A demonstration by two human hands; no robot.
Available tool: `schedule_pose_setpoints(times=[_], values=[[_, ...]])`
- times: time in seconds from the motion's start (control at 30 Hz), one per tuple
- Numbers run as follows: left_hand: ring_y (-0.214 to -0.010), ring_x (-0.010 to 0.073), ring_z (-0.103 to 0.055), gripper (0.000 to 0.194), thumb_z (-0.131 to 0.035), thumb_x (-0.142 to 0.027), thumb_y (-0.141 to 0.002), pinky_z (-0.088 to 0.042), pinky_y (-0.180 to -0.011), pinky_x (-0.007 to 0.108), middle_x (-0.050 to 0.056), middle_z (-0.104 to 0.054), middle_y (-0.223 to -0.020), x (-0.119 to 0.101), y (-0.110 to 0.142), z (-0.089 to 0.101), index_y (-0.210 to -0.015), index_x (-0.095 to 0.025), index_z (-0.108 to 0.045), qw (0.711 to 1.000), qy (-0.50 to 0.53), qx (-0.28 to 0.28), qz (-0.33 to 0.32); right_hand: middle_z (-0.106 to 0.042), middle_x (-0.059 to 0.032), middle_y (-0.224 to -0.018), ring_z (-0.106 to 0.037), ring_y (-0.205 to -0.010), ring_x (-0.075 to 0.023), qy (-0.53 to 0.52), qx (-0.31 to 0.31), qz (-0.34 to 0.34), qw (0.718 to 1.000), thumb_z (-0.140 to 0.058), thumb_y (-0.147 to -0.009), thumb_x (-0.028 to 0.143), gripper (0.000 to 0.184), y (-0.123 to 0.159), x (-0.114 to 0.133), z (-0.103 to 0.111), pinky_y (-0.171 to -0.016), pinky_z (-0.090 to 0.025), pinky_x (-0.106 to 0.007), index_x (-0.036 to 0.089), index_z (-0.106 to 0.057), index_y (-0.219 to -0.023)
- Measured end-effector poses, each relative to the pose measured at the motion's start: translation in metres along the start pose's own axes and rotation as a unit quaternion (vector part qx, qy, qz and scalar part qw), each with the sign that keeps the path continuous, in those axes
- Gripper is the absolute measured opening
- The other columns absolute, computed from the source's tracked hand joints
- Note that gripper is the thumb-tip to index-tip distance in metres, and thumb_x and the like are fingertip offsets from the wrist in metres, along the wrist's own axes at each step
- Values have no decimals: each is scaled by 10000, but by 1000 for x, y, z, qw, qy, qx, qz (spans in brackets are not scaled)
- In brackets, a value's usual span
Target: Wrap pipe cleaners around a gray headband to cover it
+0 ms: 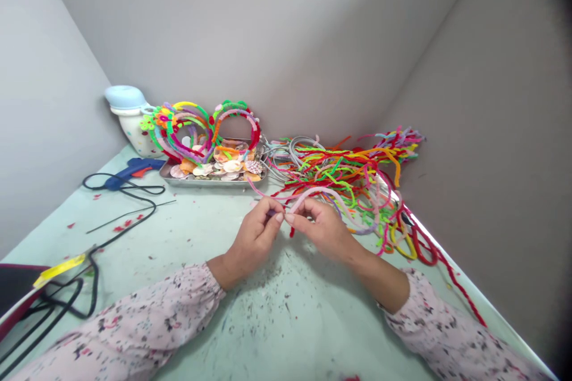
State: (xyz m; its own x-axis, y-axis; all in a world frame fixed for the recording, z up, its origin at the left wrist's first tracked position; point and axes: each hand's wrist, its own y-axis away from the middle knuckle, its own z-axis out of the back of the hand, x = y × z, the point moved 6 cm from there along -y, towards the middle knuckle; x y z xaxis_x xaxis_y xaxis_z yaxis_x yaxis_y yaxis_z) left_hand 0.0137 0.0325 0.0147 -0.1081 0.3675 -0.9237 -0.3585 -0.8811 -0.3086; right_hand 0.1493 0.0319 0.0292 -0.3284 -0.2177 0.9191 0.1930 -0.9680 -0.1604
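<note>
My left hand [257, 227] and my right hand [328, 229] meet over the middle of the table, thumb tips almost touching. Both are closed in a pinch. A curved headband wrapped in pale pink pipe cleaner [322, 191] rises from between them and arches to the right, over the loose pile. My right fingers grip the headband near its end. A bit of purple pipe cleaner [271, 213] shows in my left pinch; the exact join is hidden by the fingertips. Just below the right fingers, a red pipe cleaner end [292, 231] sticks out.
A tangled pile of pipe cleaners [330, 166] lies behind my right hand. Wrapped headbands [236, 112] stand in a metal tray [210, 182] of seashells [232, 166]. At left are a blue glue gun [127, 174], black cord [149, 209] and a blue-lidded cup [131, 122]. Walls border the table.
</note>
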Motion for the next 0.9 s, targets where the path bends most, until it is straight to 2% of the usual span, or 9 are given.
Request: schedule_pose_setpoints(times=[0.2,0.4,0.57,0.9], values=[[-618,117,-413,163,-436,-337,-931,-340,-588,244,-31,-437,-684,0,0,-1,-888,-185,-476,1000,1,0,11,-524,22,-655,-459,-630,-119,50,-9,48,998,-525,-873,333,229,3,10,0,-590,-355,-243,176,-574,-713],[-629,118,-405,154,-433,-322,-933,-338,-603,249,-27,-445,-693,-2,0,-1,-889,-181,-477,1000,-31,3,-2,-452,36,-621,-410,-604,-111,35,-1,29,999,-490,-888,326,256,5,6,-3,-570,-317,-237,180,-539,-685],[-636,119,-414,156,-427,-313,-935,-339,-617,250,-27,-459,-696,-4,0,-1,-880,-179,-484,998,-53,2,-16,-452,35,-632,-416,-618,-115,-1,16,13,1000,-487,-882,341,248,3,-1,-5,-580,-328,-238,182,-539,-699],[-611,116,-423,145,-448,-312,-917,-345,-591,243,-28,-462,-686,-6,-1,-1,-878,-178,-487,999,-32,2,-1,-458,26,-651,-422,-640,-120,0,5,37,999,-477,-891,326,248,3,6,-3,-613,-345,-244,177,-548,-706]])
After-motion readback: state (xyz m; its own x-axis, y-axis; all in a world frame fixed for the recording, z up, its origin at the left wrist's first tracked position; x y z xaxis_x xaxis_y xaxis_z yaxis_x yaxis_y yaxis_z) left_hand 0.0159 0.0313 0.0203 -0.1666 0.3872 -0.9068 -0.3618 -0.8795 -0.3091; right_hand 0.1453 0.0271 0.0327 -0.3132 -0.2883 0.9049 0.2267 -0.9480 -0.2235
